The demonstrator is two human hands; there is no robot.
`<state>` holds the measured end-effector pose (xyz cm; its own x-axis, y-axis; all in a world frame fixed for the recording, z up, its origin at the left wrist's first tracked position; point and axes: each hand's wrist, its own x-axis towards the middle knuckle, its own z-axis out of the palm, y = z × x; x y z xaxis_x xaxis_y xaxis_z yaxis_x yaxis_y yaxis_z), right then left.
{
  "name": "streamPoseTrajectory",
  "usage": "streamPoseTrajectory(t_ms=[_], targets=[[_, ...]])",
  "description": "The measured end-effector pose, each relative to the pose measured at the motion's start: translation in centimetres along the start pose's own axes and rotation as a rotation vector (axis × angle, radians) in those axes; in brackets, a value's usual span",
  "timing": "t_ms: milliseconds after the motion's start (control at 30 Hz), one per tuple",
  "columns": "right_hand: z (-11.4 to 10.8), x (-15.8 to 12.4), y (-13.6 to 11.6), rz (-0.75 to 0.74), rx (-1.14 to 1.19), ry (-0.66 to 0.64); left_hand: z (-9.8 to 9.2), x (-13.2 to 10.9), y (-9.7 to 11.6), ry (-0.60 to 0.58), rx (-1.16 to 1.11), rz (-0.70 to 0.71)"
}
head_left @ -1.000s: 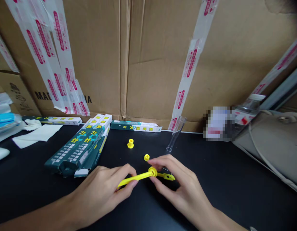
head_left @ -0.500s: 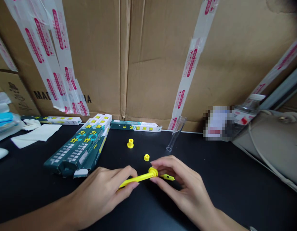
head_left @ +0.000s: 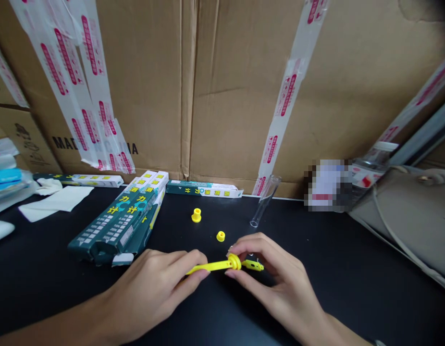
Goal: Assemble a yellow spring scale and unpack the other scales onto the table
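Left hand: our left hand is clenched around the yellow rod, its fingertips curled over the shaft.
Right hand: our right hand grasps the yellow ring at the rod's far end, pinching it between thumb and fingers.
Rod: we hold it level in both hands above the black table, with a flat tab sticking out just beyond the ring.
Ahead of the rod: we see a small yellow cap near it, a yellow bushing farther off, and a glass tube leaning against the cardboard wall.
Left of the rod: green boxes lie stacked, with tissue beyond them.
Right of the rod: a beige bag sits on the table.
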<state>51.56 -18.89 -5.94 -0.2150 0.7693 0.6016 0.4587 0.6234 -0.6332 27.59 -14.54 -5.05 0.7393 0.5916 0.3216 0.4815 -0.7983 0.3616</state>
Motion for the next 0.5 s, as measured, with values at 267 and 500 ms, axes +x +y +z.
streamPoseTrajectory(t_ms=[267, 500], targets=[[0.3, 0.2, -0.6, -0.073, -0.036, -0.031, -0.1, 0.0, 0.0, -0.045, -0.046, 0.023], [0.7, 0.3, -1.2, -0.05, -0.059, -0.011, -0.1, -0.1, -0.2, -0.044, -0.056, 0.033]])
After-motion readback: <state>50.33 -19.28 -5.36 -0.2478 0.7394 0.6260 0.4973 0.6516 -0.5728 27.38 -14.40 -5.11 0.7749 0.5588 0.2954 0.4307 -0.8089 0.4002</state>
